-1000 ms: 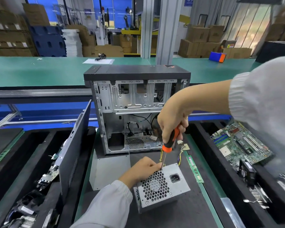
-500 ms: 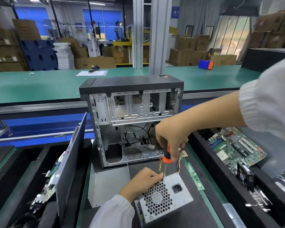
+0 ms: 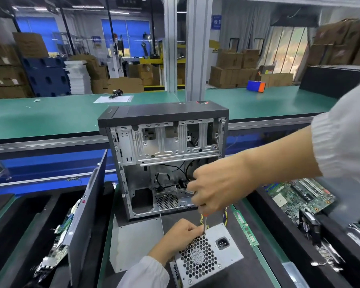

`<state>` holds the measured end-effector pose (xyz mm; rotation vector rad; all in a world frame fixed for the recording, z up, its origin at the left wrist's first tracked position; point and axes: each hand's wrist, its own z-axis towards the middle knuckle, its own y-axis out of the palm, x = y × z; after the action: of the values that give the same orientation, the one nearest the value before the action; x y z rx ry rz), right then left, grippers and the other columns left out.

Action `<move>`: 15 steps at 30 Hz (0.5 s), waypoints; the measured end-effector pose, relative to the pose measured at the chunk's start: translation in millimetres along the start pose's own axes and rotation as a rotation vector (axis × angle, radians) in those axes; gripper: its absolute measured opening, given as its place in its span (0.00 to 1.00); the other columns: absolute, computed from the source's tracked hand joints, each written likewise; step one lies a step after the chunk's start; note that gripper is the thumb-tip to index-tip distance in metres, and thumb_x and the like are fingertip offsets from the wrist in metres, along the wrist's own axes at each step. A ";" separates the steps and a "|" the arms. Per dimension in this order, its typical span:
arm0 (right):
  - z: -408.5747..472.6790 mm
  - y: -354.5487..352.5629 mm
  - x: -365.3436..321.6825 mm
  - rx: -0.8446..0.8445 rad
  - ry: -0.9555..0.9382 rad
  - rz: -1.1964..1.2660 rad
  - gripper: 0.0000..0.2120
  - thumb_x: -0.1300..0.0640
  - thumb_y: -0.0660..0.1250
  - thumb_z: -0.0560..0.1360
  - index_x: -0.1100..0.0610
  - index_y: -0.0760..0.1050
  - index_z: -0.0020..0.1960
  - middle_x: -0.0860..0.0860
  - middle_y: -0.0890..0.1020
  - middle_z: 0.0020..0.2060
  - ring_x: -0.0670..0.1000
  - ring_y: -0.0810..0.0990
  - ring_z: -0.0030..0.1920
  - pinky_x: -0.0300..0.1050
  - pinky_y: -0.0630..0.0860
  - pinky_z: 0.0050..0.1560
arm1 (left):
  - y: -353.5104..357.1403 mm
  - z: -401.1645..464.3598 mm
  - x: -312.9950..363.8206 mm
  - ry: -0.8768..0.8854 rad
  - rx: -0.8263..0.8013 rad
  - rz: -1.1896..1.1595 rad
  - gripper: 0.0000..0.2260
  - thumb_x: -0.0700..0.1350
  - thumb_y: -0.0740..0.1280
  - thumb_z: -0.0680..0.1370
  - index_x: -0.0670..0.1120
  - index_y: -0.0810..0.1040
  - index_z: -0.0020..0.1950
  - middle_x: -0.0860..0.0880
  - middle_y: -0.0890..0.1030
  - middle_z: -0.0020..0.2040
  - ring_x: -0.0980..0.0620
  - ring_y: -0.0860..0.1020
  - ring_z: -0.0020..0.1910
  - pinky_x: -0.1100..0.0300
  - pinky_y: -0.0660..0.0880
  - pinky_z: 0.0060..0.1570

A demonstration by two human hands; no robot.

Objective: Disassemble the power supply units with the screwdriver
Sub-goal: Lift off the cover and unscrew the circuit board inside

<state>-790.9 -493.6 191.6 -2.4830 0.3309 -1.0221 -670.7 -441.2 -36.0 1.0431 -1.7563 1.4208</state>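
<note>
The power supply unit [image 3: 206, 256] lies on the dark desk [image 3: 264, 267] just before the open computer case [image 3: 164, 159], bins near on both sides, fan grille up, long axis slanting right and away. The right hand [image 3: 216, 188] grips the upright screwdriver [image 3: 204, 224], tip at the unit's far left corner. The left hand [image 3: 179, 240] holds that corner.
</note>
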 end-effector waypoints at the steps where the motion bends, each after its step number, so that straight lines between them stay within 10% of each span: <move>1: 1.1 2.0 2.1 -0.026 0.062 0.076 0.08 0.58 0.62 0.76 0.51 0.75 0.53 0.48 0.77 0.47 0.53 0.76 0.46 0.45 0.70 0.35 | 0.0 -0.6 0.7 -0.005 -0.003 -0.010 0.27 0.56 0.64 0.80 0.50 0.60 0.24 0.54 0.58 0.23 0.55 0.55 0.22 0.62 0.57 0.25; 9: 0.8 12.9 32.3 -0.715 0.999 1.883 0.22 0.40 0.68 0.73 0.61 0.75 0.44 0.55 0.80 0.33 0.46 0.67 0.20 0.31 0.60 0.18 | 2.2 -3.0 -0.1 -0.003 -0.021 -0.035 0.24 0.56 0.65 0.79 0.49 0.64 0.27 0.56 0.56 0.21 0.56 0.54 0.22 0.63 0.57 0.25; 12: 1.0 15.2 22.9 -0.790 0.891 1.692 0.18 0.45 0.61 0.79 0.60 0.74 0.44 0.52 0.77 0.33 0.46 0.66 0.20 0.31 0.60 0.19 | 2.0 -2.4 -1.5 -0.026 -0.020 -0.039 0.23 0.57 0.64 0.80 0.45 0.67 0.30 0.54 0.57 0.22 0.55 0.55 0.22 0.64 0.57 0.23; 15: -1.1 7.3 2.2 -0.407 0.557 0.827 0.11 0.50 0.62 0.77 0.57 0.76 0.45 0.51 0.78 0.38 0.52 0.74 0.34 0.40 0.70 0.31 | 0.4 0.1 -1.9 -0.054 -0.007 -0.022 0.25 0.56 0.63 0.80 0.46 0.64 0.27 0.54 0.57 0.21 0.55 0.56 0.21 0.64 0.57 0.22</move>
<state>-790.6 -501.1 190.2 -1.9408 1.7012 -1.2992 -670.2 -440.9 -37.8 1.1040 -1.7811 1.3839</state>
